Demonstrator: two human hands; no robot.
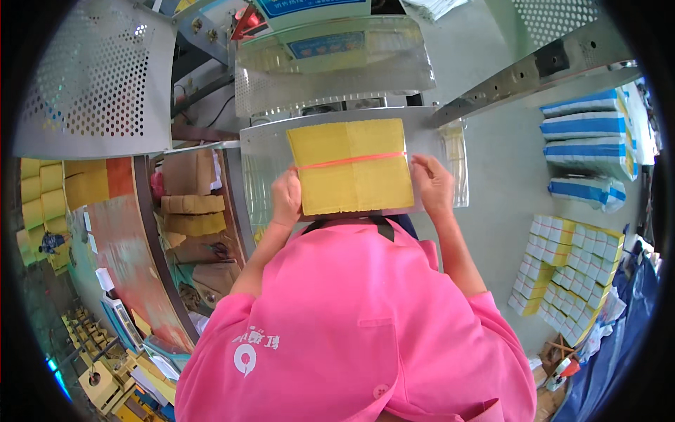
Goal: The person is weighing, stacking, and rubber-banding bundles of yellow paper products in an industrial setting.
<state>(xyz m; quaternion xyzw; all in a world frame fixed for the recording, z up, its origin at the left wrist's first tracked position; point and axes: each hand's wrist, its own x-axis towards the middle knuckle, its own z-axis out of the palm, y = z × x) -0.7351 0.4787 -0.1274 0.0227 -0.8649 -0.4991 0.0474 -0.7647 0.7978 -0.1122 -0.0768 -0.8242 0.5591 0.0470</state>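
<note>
Over metal table (264,141) | curls left hand (286,195) at left edge of yellow paper stack (355,190), right hand (434,184) near right edge; cannot tell if either grips | has stack between hands | best keep red band (351,161) flat, untwisted

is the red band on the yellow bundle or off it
On: the red band crosses the top of the yellow bundle from edge to edge; the underside is hidden.
</note>
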